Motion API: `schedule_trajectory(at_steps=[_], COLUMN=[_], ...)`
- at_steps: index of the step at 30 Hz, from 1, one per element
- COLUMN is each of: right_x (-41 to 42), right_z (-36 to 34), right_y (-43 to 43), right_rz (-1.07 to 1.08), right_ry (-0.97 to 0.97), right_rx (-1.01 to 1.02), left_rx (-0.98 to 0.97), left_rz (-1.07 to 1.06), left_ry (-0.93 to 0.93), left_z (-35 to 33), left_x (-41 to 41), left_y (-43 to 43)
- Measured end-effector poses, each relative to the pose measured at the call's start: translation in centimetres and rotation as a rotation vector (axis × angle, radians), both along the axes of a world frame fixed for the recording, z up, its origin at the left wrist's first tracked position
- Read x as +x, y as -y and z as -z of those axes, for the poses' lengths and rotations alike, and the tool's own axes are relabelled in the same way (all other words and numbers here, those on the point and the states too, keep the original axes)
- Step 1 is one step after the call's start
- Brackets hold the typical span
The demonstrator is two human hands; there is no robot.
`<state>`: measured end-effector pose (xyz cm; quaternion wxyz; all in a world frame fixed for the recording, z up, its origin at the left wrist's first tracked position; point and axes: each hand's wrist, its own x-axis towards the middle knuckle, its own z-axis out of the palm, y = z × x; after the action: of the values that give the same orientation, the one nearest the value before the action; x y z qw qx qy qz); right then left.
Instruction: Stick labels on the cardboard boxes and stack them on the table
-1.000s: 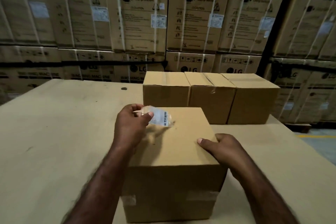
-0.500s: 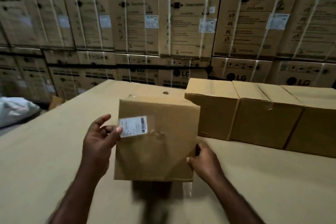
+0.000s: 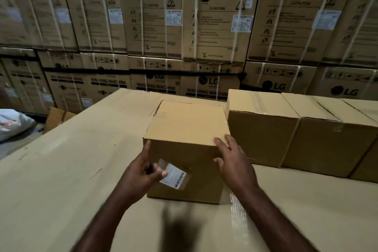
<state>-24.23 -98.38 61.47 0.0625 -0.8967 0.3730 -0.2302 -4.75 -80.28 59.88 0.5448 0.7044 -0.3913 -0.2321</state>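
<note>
Dim wall of strapped washing-machine cartons (image 3: 216, 16)

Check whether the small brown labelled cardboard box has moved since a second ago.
Yes. The labelled box went from in front of the row of taped cardboard boxes to its left end, white label turned from top to near side.

stacked cartons (image 3: 216, 16): WASHING MACHINE / Clamp bottom / CAUTION / LG | label (image 3: 173, 176): barcode, print unreadable

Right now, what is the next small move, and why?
Probably press the label flat onto the near face of the box: the left hand pinches it, tilted, against that face, while the right hand rests on its top edge.
</note>
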Motion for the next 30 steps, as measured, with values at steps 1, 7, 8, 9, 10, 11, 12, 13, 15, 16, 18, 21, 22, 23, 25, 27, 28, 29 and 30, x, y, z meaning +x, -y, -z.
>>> schedule_trajectory(at_steps=[1, 7, 8, 9, 10, 11, 12, 13, 15, 16, 18, 21, 22, 23, 25, 27, 28, 29, 30], right_x=[0.7, 4.5, 5.0, 5.4, 5.8, 6.2, 6.7, 7.1, 8.0, 8.3, 9.1, 9.9, 10.2, 10.6, 11.3, 11.9, 12.2, 12.4, 12.6], right_z=[-0.2, -1.0, -1.2, -1.4, -1.7, -1.9, -2.1, -2.3, -2.6, -2.5, -2.4, -2.3, -2.3, -2.5, -2.7, -2.8, -2.7, -2.6, -2.4], right_y=[0.5, 3.9, 4.6, 5.4, 6.2, 7.0, 8.0, 9.0, 11.0, 12.0, 14.0, 16.7, 17.3, 17.9, 18.7, 19.1, 19.3, 19.4, 19.4], right_rz=[0.003, 0.101, 0.127, 0.155, 0.178, 0.194, 0.207, 0.216, 0.224, 0.223, 0.219, 0.225, 0.233, 0.245, 0.266, 0.281, 0.286, 0.291, 0.296], right_ry=[0.003, -0.056, -0.1, -0.148, -0.194, -0.235, -0.271, -0.294, -0.315, -0.324, -0.349, -0.37, -0.379, -0.391, -0.404, -0.389, -0.377, -0.364, -0.357], right_rx=[0.003, -0.09, -0.128, -0.162, -0.192, -0.218, -0.238, -0.251, -0.253, -0.248, -0.229, -0.163, -0.157, -0.165, -0.202, -0.246, -0.256, -0.26, -0.256], left_rx=[0.018, 0.084, 0.089, 0.091, 0.095, 0.102, 0.108, 0.111, 0.108, 0.108, 0.108, 0.121, 0.126, 0.127, 0.128, 0.134, 0.138, 0.139, 0.143], left_rz=[0.011, 0.089, 0.09, 0.095, 0.098, 0.101, 0.107, 0.11, 0.12, 0.126, 0.136, 0.146, 0.152, 0.159, 0.169, 0.173, 0.178, 0.182, 0.183], left_ry=[0.023, 0.071, 0.07, 0.071, 0.077, 0.085, 0.09, 0.094, 0.088, 0.081, 0.075, 0.07, 0.065, 0.06, 0.049, 0.046, 0.047, 0.049, 0.049], left_z=[0.0, -0.1, -0.1, -0.1, -0.1, -0.1, 0.0, 0.0, 0.2, 0.2, 0.3, 0.2, 0.1, 0.1, -0.1, -0.1, 0.0, 0.0, 0.1], left_x=[0.8, 4.6, 5.1, 5.7, 6.2, 6.7, 7.3, 7.8, 8.7, 9.2, 10.1, 11.4, 11.8, 12.2, 12.9, 13.6, 13.8, 14.0, 14.1], left_y=[0.7, 5.8, 6.7, 7.8, 8.8, 9.9, 11.2, 12.4, 14.5, 15.4, 17.0, 19.3, 20.1, 20.9, 22.2, 23.3, 23.6, 23.8, 23.9])
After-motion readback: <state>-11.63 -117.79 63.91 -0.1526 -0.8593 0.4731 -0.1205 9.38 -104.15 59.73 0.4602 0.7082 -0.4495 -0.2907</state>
